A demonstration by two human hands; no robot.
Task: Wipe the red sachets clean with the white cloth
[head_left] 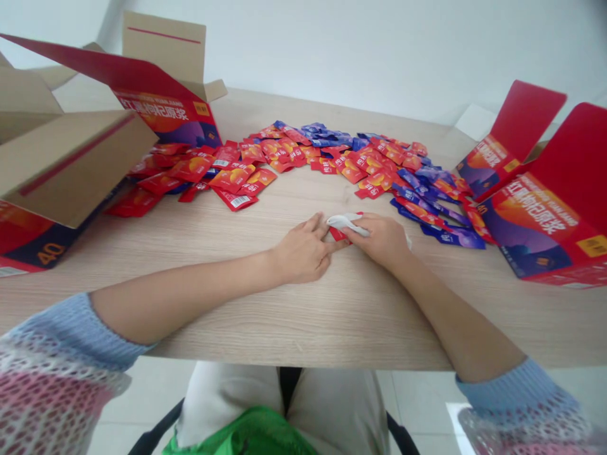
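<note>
A small red packet [337,234] lies on the wooden table between my hands, mostly covered by them. My left hand [303,250] rests low on the table with its fingers spread, fingertips touching the packet's edge. My right hand [383,239] is closed on a white cloth or tissue [345,222], which it presses onto the packet from the right. Behind my hands, red packets [374,180] and blue-purple packets [327,136] form a curved heap, with more red packets [192,167] at the left.
Open red cartons stand at the left [33,234], back left [161,114], right [540,221] and back right [493,161]. The table's [284,335] front edge runs just above my lap, where something green [251,433] lies. A white wall rises behind.
</note>
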